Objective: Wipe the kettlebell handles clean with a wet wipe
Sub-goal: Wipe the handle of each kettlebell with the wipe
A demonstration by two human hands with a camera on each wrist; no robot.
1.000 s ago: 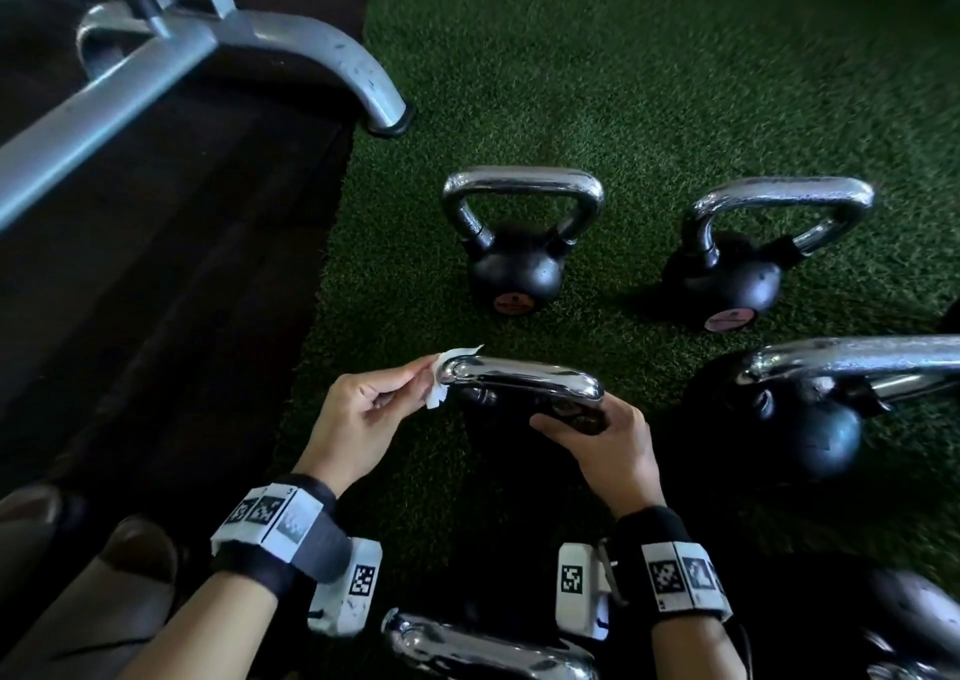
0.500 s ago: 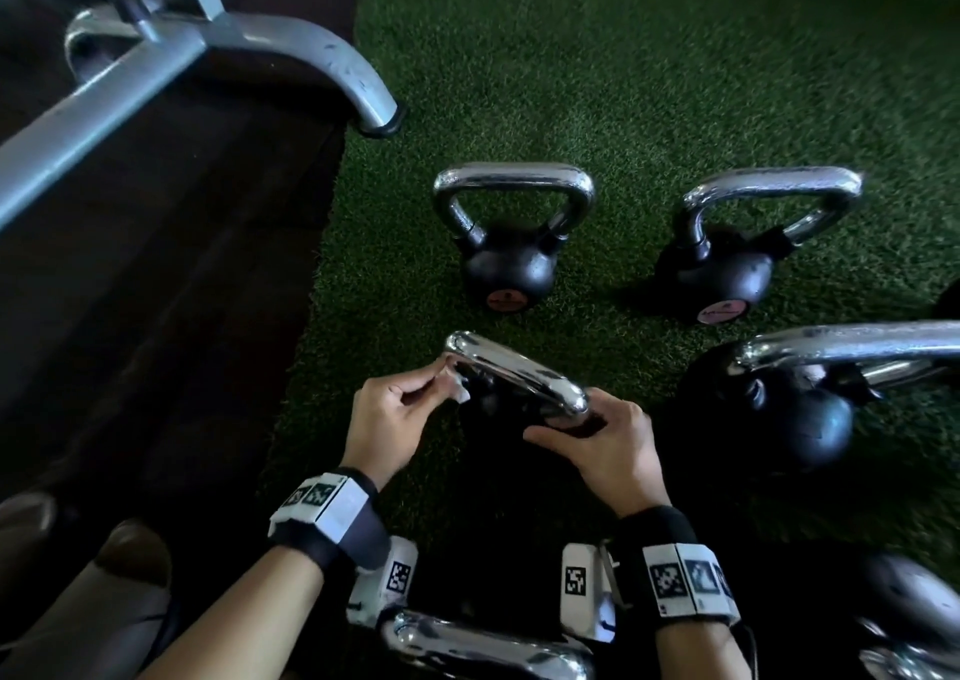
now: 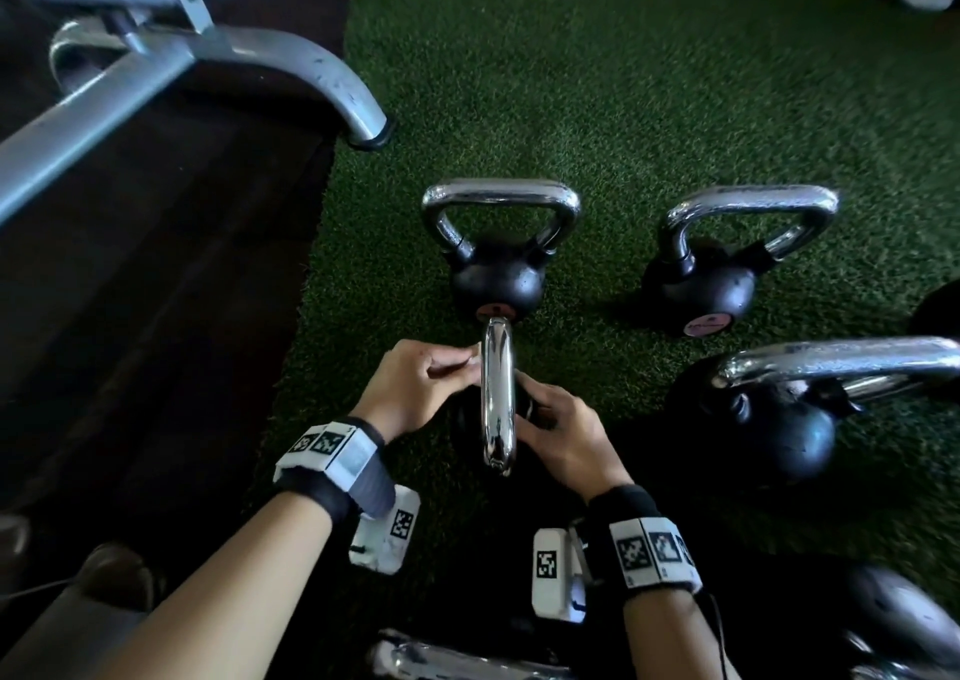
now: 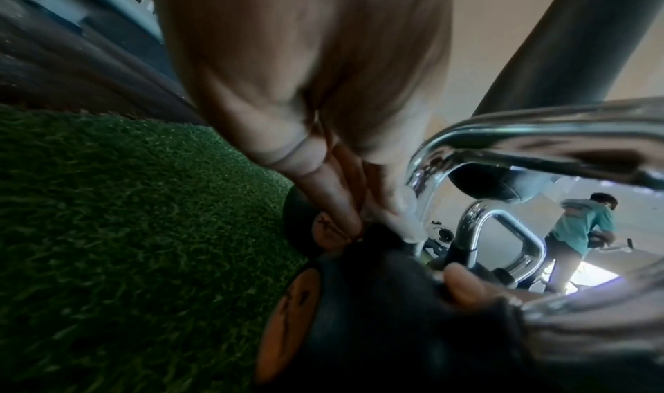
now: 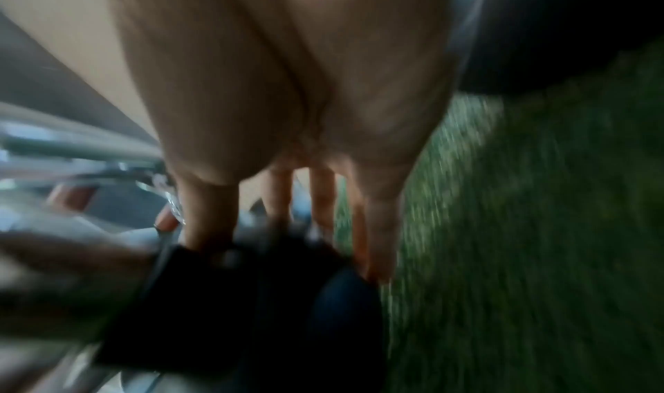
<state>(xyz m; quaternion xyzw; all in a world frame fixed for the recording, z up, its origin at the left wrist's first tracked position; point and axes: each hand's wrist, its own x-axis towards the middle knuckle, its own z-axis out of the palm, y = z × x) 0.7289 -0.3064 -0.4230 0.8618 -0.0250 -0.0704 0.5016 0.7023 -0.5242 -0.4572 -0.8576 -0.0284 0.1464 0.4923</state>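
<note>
On the green turf, the small black kettlebell (image 3: 524, 411) between my hands has its chrome handle (image 3: 497, 398) pointing away from me. My left hand (image 3: 426, 383) pinches a small white wet wipe (image 3: 474, 362) against the far left side of that handle. In the left wrist view the wipe (image 4: 409, 214) sits on the handle's bend (image 4: 427, 172), just above the black body (image 4: 377, 314). From the other side, my right hand (image 3: 561, 435) grips the body below the handle. The right wrist view is blurred and shows my fingers (image 5: 377, 228) on the dark body (image 5: 287, 299).
Two small kettlebells (image 3: 498, 268) (image 3: 706, 284) stand just beyond on the turf (image 3: 623, 81). A bigger one (image 3: 779, 419) is at the right and another chrome handle (image 3: 457, 661) lies near my knees. A grey machine leg (image 3: 311, 71) ends at the turf's left edge. A person (image 4: 582, 223) stands far off.
The kettlebell has turned, so its handle now points away from me instead of lying crosswise. My left hand followed it to the right with the wipe, and my right hand kept its grip.
</note>
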